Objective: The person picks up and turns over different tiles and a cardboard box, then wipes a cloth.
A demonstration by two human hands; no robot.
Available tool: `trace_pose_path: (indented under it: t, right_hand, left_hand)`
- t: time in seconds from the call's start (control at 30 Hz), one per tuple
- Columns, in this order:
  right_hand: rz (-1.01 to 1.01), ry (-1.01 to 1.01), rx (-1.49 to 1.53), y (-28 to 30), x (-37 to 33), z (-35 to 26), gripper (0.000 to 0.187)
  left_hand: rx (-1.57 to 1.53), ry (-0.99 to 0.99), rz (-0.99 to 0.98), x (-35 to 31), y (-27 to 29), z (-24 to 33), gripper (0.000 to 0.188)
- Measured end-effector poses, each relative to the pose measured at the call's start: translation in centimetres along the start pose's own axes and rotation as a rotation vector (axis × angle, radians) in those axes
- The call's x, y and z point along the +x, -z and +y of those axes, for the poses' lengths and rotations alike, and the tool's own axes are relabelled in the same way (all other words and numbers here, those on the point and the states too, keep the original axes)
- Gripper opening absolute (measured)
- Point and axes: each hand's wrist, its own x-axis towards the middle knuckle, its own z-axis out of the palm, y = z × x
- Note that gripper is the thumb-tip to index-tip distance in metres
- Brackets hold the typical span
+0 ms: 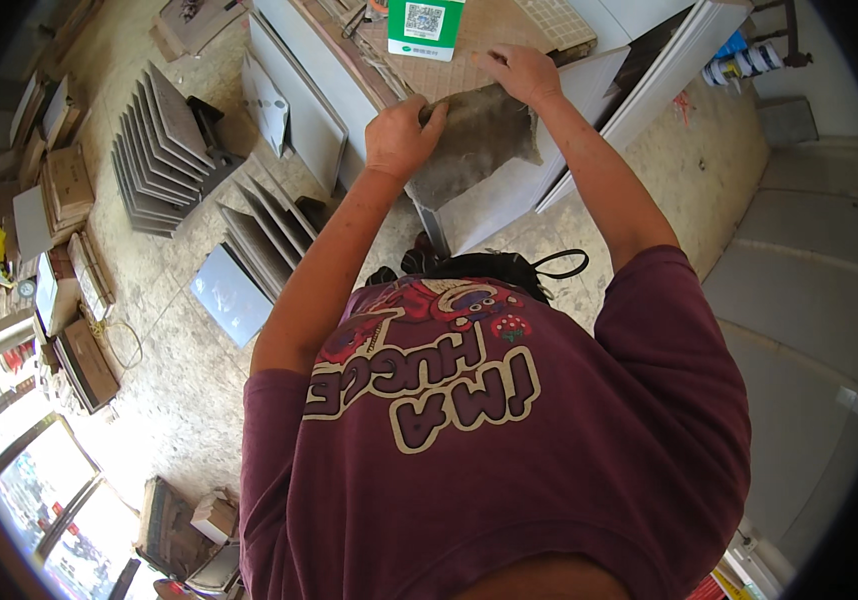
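Note:
A worn grey-brown cloth (471, 145) hangs over the near edge of a cluttered tabletop (494, 40). My left hand (404, 138) is closed on the cloth's upper left corner, its thumb lying along the top edge. At the upper right of the cloth, my right hand (524, 76) reaches over the tabletop, fingers loosely bent and apart. The palm side of the right hand is hidden, as is whatever part of the cloth lies under it. Just beyond both hands stands a green and white card with a square code (423, 28).
Left of the table, large panels (299, 95) lean against its side. Grey tile sheets stand in a rack (164, 150) on the floor, with more upright tiles (264, 235) nearer me. Cardboard boxes (69, 185) line the left. Long white panels (639, 100) lean at the right.

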Motion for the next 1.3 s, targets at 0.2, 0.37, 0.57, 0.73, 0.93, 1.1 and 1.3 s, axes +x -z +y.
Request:
trace_pose_path:
  t: [0.2, 0.37, 0.57, 0.73, 0.93, 1.1, 1.3]
  right_hand:
    - [0.048, 0.028, -0.008, -0.2, -0.1, -0.1, 0.045]
    - [0.145, 0.061, 0.092, -0.2, -0.4, 0.2, 0.046]
    - [0.115, 0.073, 0.499, 0.9, -5.2, -6.2, 0.038]
    - [-0.218, 0.278, 0.769, 0.0, -9.2, -12.7, 0.025]
    - [-0.59, 0.45, 0.792, -1.6, -11.8, -20.8, 0.029]
    - [-0.747, 0.774, 0.783, -3.7, -14.2, -27.1, 0.038]
    - [-1.332, 0.59, 0.8, -6.6, -17.0, -31.4, 0.037]
  left_hand:
    - [-0.022, -0.164, 0.09, -1.4, 2.2, 1.0, 0.017]
    - [-0.209, -0.163, -0.02, -3.2, 3.4, 2.7, 0.017]
    - [-0.617, -0.073, -0.11, -6.2, 7.9, 1.7, 0.02]
    - [-1.041, 0.231, -0.157, -10.4, 14.7, 0.7, 0.021]
    - [-0.952, 0.305, -0.055, -17.4, 17.4, -3.5, 0.021]
    - [-0.606, 0.348, -0.146, -22.5, 20.4, -4.4, 0.015]
    - [-0.594, 0.313, 0.049, -28.8, 23.3, -5.4, 0.013]
